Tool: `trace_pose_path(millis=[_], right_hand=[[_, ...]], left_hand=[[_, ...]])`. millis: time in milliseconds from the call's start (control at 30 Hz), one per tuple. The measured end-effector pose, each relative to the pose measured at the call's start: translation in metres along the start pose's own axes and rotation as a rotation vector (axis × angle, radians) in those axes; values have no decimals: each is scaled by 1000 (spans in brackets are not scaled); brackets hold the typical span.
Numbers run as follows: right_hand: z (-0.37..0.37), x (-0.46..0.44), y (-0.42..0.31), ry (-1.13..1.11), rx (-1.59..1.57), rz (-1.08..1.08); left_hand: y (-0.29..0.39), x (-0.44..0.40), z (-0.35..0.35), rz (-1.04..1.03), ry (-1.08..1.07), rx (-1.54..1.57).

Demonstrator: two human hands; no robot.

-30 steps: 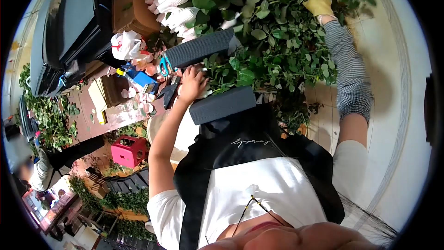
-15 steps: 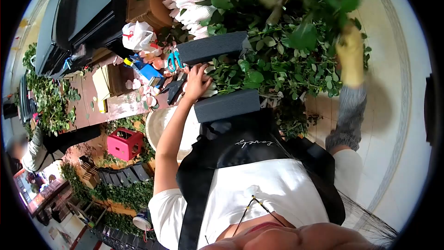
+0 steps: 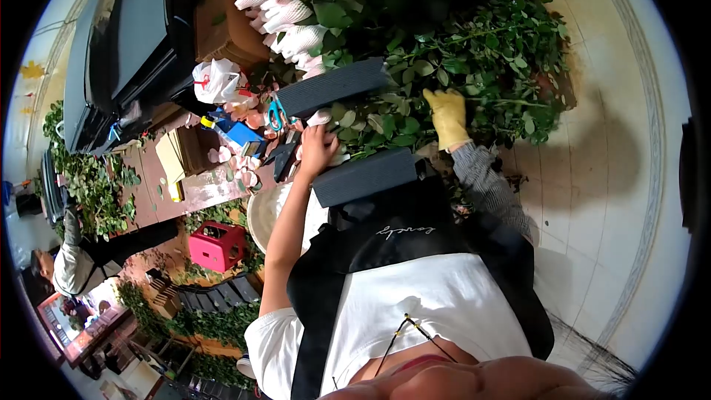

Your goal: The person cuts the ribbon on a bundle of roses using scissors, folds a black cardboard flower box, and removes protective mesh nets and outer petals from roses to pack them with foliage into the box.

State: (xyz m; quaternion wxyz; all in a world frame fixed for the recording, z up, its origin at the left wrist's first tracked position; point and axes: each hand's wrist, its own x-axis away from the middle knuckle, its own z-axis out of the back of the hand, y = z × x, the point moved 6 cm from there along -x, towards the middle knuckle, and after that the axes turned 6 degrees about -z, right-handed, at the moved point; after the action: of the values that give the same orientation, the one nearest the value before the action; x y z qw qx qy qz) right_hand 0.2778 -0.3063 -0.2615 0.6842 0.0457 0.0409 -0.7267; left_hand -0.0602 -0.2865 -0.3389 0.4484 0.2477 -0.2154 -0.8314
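Note:
My left hand (image 3: 318,150) is bare and lies between two dark ridged blocks, its fingers closed over pale rose heads (image 3: 320,118) at the end of a leafy bunch. On my right hand (image 3: 449,115) is a yellow glove. Its fingers curl down onto the green rose stems (image 3: 400,118) of that bunch; leaves partly hide the fingertips. The far block (image 3: 333,87) and the near block (image 3: 366,176) flank the bunch. Just left of my left hand are a black tool (image 3: 283,157) and blue-handled scissors (image 3: 276,114).
Net-wrapped roses (image 3: 300,41) and a heap of foliage (image 3: 511,52) cover the far side. A blue box (image 3: 244,135), a white plastic bag (image 3: 217,80) and loose petals lie left. A pale tub (image 3: 266,215) and a pink stool (image 3: 217,246) stand below. Another person (image 3: 74,263) is at far left.
My gloved right hand has come in from the far right, where it was among raised blurred leaves, down to the bunch. My left hand stays at the rose heads. The view has shifted slightly.

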Motion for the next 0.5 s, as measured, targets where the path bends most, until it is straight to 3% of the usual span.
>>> trace_pose_path(millis=[33,67,167,267,333,400,467,500], right_hand=[[-50,9,10,-58,13,42],[-40,10,2,44,18,88],[-49,-2,22,-151,-221,149],[53,-7,-3,-340,-43,9],[85,-14,-50,-391,-347,153],[120,-14,-120,-500,-927,378],[96,-12,-156,-361,-860,556],[80,-19,-156,-376,-572,549]], left_hand=[[5,-2,4,-11,-7,-17],[7,-2,7,-12,-11,-17],[13,2,14,-39,62,39],[2,6,8,110,116,164],[5,1,11,91,55,120],[8,0,15,118,53,91],[7,-2,15,73,69,134],[2,-1,12,88,51,158]])
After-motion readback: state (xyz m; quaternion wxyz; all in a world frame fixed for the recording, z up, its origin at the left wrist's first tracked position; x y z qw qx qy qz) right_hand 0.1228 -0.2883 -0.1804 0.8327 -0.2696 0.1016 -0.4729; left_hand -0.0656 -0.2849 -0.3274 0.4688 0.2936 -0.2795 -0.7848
